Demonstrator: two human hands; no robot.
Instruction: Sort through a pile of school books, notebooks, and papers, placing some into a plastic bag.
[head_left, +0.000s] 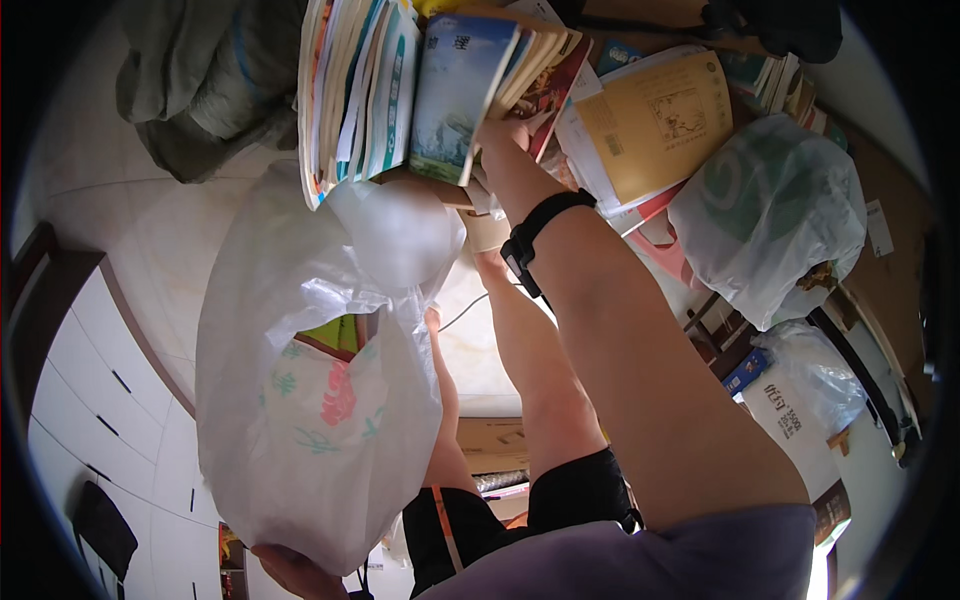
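At the lower left, my left hand (300, 574) grips the edge of a large white plastic bag (247, 420), its fingers partly hidden by the film. The bag's mouth gapes, and something green and yellow (334, 334) shows inside. My right hand (504, 139) reaches into a pile of books at the top, between a blue-covered textbook (454, 97) and a red-covered book (544, 94). Its fingers are mostly hidden, so its grip is unclear. Left of the blue textbook, a thick row of books (360, 97) stands with spines and page edges showing.
A tan paper-covered book (660, 124) lies on papers at the upper right. Beside it sits a stuffed white plastic bag (772, 217). A white carton (795, 420) stands below that. Dark fabric (217, 82) is at the upper left, white drawers (105, 375) at the left.
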